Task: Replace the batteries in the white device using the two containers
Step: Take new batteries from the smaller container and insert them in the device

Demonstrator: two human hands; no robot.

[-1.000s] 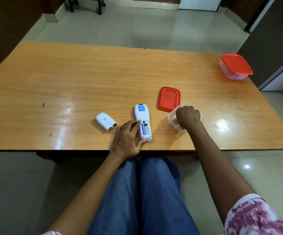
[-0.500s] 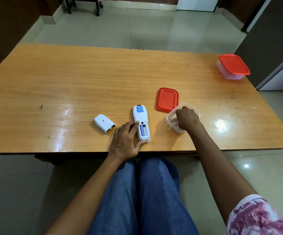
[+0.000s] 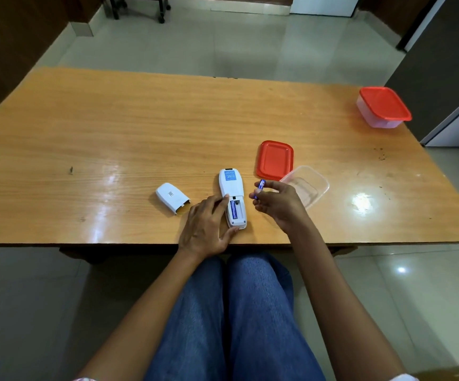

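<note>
The white device (image 3: 231,191) lies face down near the table's front edge, its battery bay open with one blue battery (image 3: 234,209) in the left slot. My left hand (image 3: 207,226) rests flat against the device's left side and holds it steady. My right hand (image 3: 276,202) hovers just right of the device, pinching a second blue battery (image 3: 259,189) between its fingertips. Behind that hand stands the open clear container (image 3: 309,185); its red lid (image 3: 275,160) lies beside it. The white battery cover (image 3: 172,198) lies left of the device.
A second clear container with its red lid on (image 3: 382,107) sits at the table's far right corner. The wooden table (image 3: 113,127) ends just in front of my knees. A chair base stands on the tiled floor beyond the table.
My right hand has come out of the open clear container with a blue battery and moved left toward the device. My left hand has stayed on the device.
</note>
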